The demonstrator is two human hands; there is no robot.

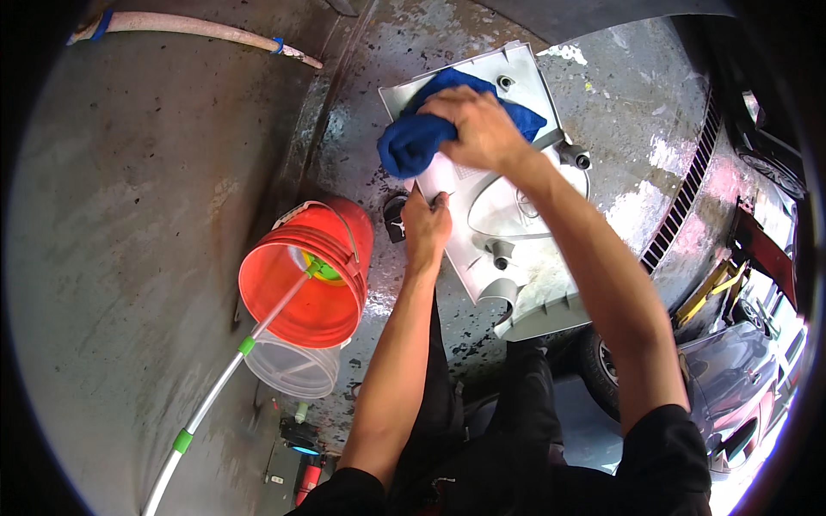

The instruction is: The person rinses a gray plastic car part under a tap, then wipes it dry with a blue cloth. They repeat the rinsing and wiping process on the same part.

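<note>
A large molded plastic panel [542, 258], pale grey with tubular mounts, a round recess and a curved cutout, lies in front of me, tilted to the view. My left hand [427, 222] grips its left edge, the thumb on top. My right hand [477, 126] is closed on a bunched blue cloth [413, 145], pressed against the upper part of the panel. One fold of the cloth hangs over the panel's left edge, and another spreads to the right beyond my fingers. The cloth and my fingers hide part of the surface underneath.
Left of the panel are a red-orange bucket [303, 284] holding a metal pole [219, 387] with green collars, and a clear bucket [293, 367]. A black slide sandal [395, 219] is by my left hand. A hose [193, 26] lies upper left; a floor grate [684, 187] and car [735, 374] are right.
</note>
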